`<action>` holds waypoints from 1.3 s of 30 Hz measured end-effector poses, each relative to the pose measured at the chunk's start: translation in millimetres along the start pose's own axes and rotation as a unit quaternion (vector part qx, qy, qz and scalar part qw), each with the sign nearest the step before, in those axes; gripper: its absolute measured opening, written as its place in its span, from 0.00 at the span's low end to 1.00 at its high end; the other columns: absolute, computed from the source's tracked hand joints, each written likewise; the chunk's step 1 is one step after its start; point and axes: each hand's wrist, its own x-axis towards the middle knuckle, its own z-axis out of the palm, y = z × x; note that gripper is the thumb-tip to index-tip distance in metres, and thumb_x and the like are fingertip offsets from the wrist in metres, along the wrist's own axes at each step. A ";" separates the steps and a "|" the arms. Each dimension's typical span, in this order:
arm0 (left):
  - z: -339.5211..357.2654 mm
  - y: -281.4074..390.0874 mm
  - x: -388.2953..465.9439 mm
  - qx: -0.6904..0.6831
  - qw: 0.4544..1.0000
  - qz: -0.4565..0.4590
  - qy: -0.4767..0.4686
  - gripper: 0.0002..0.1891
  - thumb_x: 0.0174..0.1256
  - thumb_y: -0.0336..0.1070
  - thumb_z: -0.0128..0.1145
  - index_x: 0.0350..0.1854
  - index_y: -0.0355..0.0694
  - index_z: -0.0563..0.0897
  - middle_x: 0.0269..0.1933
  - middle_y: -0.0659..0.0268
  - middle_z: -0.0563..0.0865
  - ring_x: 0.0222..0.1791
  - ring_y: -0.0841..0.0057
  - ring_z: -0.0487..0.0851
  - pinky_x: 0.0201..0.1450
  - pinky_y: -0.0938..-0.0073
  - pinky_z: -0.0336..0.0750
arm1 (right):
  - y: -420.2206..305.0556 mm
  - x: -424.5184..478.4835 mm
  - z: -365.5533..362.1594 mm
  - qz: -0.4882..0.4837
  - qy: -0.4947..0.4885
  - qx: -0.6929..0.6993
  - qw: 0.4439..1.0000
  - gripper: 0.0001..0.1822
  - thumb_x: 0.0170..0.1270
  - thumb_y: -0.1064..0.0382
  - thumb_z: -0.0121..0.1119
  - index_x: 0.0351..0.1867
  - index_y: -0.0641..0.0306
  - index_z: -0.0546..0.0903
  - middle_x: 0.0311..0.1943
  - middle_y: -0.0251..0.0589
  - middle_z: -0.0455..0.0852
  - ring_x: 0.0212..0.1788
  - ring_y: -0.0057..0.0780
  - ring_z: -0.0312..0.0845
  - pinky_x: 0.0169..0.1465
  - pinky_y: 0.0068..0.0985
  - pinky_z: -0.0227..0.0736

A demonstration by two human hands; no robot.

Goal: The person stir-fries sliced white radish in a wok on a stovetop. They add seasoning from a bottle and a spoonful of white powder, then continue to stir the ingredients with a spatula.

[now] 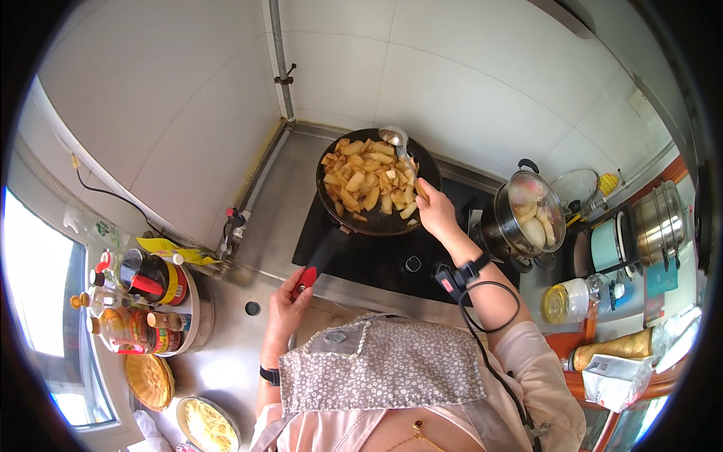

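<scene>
A dark frying pan (432,164) stands on the black glass cooktop (384,265), heaped with browned chunks of what looks like potato (361,175). My left hand (289,305) grips the red-tipped end of the pan's handle (325,254). Over the pan's right side, my right hand (438,209) is closed around the wooden handle of a metal ladle (391,135). The ladle's bowl rests near the pan's far rim, and its shaft crosses the food.
Right of the pan, a steel pot (497,220) with a glass lid holds pale food. Sauce bottles (152,277) crowd a round rack (197,322) at left. Nearer lie a wicker basket (149,381) and a bowl of pale shreds (209,424). An oil bottle (556,302) stands at right.
</scene>
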 end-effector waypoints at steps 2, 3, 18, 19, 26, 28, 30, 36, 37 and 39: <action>-3.4 -3.1 0.8 0.007 1.000 0.006 0.003 0.25 0.66 0.31 0.65 0.65 0.34 0.77 0.41 0.72 0.84 0.36 0.89 0.74 0.42 0.85 0.73 | -9.1 16.1 21.1 0.102 -0.052 0.177 0.977 0.28 0.69 0.63 0.58 0.70 0.61 0.69 0.32 0.48 0.86 0.25 0.38 0.80 0.28 0.33 0.72; -5.4 -4.5 -1.4 0.005 1.000 0.004 0.010 0.25 0.66 0.31 0.65 0.65 0.34 0.77 0.41 0.72 0.84 0.36 0.89 0.74 0.42 0.85 0.73 | -46.3 18.2 14.6 0.242 -0.153 0.331 0.899 0.28 0.70 0.64 0.57 0.71 0.64 0.69 0.27 0.43 0.83 0.17 0.29 0.74 0.20 0.28 0.66; -3.4 0.6 -0.6 0.000 1.000 -0.015 0.011 0.25 0.66 0.31 0.65 0.66 0.34 0.76 0.42 0.72 0.85 0.38 0.89 0.75 0.45 0.86 0.73 | -29.1 -45.9 -87.7 -0.177 -0.176 -0.264 0.932 0.31 0.62 0.73 0.53 0.66 0.37 0.77 0.27 0.43 0.75 0.23 0.44 0.78 0.28 0.41 0.75; -3.0 -0.2 -0.4 -0.008 1.000 -0.022 0.015 0.25 0.66 0.31 0.65 0.66 0.34 0.76 0.42 0.72 0.85 0.38 0.89 0.75 0.45 0.86 0.73 | -25.1 -46.9 -84.9 -0.159 -0.153 -0.265 0.939 0.31 0.62 0.73 0.53 0.66 0.37 0.76 0.27 0.43 0.74 0.23 0.44 0.79 0.28 0.41 0.75; -5.1 3.9 2.6 0.032 0.999 -0.010 0.015 0.24 0.65 0.31 0.65 0.64 0.36 0.78 0.41 0.71 0.85 0.36 0.88 0.75 0.42 0.85 0.74 | 15.7 0.0 -23.3 0.186 -0.188 0.182 0.947 0.28 0.72 0.67 0.54 0.73 0.49 0.67 0.24 0.35 0.76 0.21 0.28 0.74 0.26 0.26 0.68; -5.5 2.1 2.7 0.027 0.999 -0.010 0.023 0.24 0.65 0.31 0.65 0.65 0.36 0.78 0.41 0.71 0.85 0.36 0.88 0.75 0.42 0.84 0.74 | -20.0 2.5 -41.2 0.315 -0.290 0.315 0.847 0.26 0.73 0.66 0.53 0.72 0.56 0.69 0.25 0.27 0.72 0.23 0.14 0.65 0.27 0.15 0.61; -4.2 1.0 3.7 0.026 0.999 -0.004 0.021 0.25 0.65 0.31 0.65 0.65 0.36 0.78 0.41 0.72 0.85 0.36 0.88 0.74 0.42 0.84 0.74 | -8.6 -3.3 -43.4 0.187 -0.308 0.228 0.904 0.25 0.72 0.67 0.53 0.71 0.59 0.70 0.34 0.35 0.83 0.28 0.21 0.76 0.34 0.21 0.70; -3.8 0.2 1.6 0.017 1.000 -0.016 0.018 0.25 0.66 0.31 0.65 0.66 0.36 0.77 0.40 0.72 0.84 0.36 0.88 0.74 0.42 0.85 0.73 | -12.3 -43.1 -110.1 -0.055 -0.261 -0.040 0.963 0.27 0.64 0.69 0.60 0.65 0.43 0.77 0.50 0.45 0.86 0.45 0.46 0.85 0.48 0.35 0.79; -3.6 0.8 1.2 0.013 1.000 -0.017 0.020 0.25 0.66 0.31 0.65 0.66 0.36 0.77 0.40 0.72 0.84 0.36 0.88 0.74 0.42 0.85 0.73 | -14.0 -46.8 -122.4 -0.058 -0.248 -0.040 0.966 0.27 0.64 0.69 0.60 0.65 0.42 0.77 0.49 0.45 0.86 0.45 0.47 0.84 0.47 0.36 0.80; -3.0 0.1 0.3 0.008 0.999 -0.021 0.024 0.25 0.66 0.31 0.64 0.66 0.37 0.77 0.39 0.73 0.83 0.35 0.88 0.74 0.41 0.86 0.73 | -2.2 -47.7 -132.1 -0.084 -0.199 -0.025 0.976 0.27 0.64 0.68 0.59 0.65 0.40 0.77 0.48 0.44 0.86 0.43 0.48 0.84 0.45 0.38 0.79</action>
